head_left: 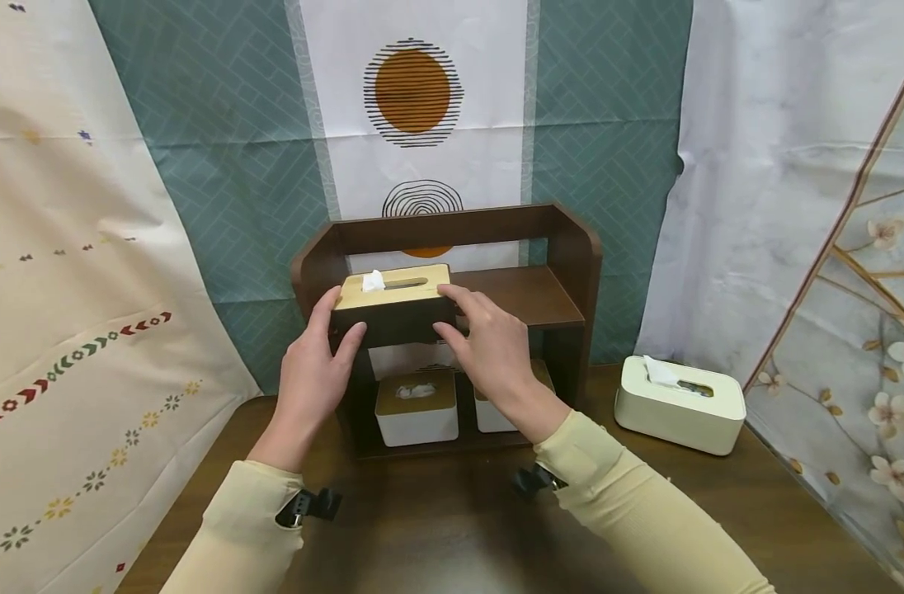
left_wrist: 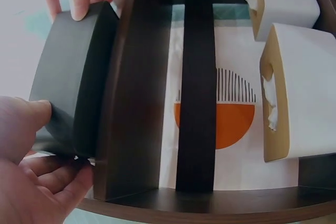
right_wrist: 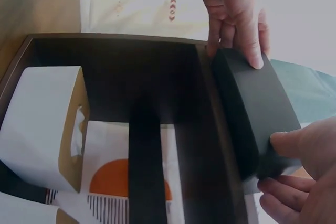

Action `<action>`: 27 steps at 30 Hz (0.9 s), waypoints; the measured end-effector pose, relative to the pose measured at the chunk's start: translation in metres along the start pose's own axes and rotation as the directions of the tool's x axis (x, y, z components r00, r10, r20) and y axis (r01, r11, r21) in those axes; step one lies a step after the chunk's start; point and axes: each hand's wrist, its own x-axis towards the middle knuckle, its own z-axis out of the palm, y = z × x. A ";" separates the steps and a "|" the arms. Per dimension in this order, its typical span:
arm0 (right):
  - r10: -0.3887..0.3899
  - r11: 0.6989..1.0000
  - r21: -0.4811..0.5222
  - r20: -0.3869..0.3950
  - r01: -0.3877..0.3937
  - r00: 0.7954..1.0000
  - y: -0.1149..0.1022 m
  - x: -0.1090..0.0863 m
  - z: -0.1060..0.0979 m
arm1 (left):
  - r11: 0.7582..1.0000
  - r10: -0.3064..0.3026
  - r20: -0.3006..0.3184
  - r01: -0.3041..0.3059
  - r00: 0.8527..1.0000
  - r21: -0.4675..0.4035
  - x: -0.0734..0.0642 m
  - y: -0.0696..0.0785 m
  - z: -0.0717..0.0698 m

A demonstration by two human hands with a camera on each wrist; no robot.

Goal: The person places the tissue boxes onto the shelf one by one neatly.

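Note:
Both hands hold a black tissue box (head_left: 393, 323) with a light wood-coloured lid and a white tissue poking from its slot. My left hand (head_left: 314, 371) grips its left end, thumb on the black front. At the right end, my right hand (head_left: 496, 342) grips it in the same way, with its thumb on the front face. The box is upright at the left part of the brown shelf unit's upper board (head_left: 522, 295). In the left wrist view, the underside of the black box (left_wrist: 93, 93) lies right along the board.
Two white tissue boxes with wood-coloured lids, the left one (head_left: 420, 421) and the right one (head_left: 492, 417), stand in the lower compartment. A cream tissue box (head_left: 675, 421) stands on the brown table (head_left: 422, 520), right of the shelf. Patterned cloths hang behind and at both sides.

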 end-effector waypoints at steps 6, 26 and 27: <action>0.033 0.999 -0.010 0.020 -0.033 0.999 0.006 0.003 0.011 | 1.000 -0.006 0.007 0.006 1.000 0.009 0.007 -0.004 0.006; 0.079 0.996 -0.040 0.129 -0.074 0.988 0.009 0.009 0.021 | 0.981 0.070 -0.226 -0.026 0.972 0.192 -0.008 -0.014 0.015; 0.078 0.996 -0.045 0.131 -0.073 0.988 0.010 0.009 0.021 | 0.981 0.061 -0.220 -0.018 0.974 0.191 -0.007 -0.015 0.015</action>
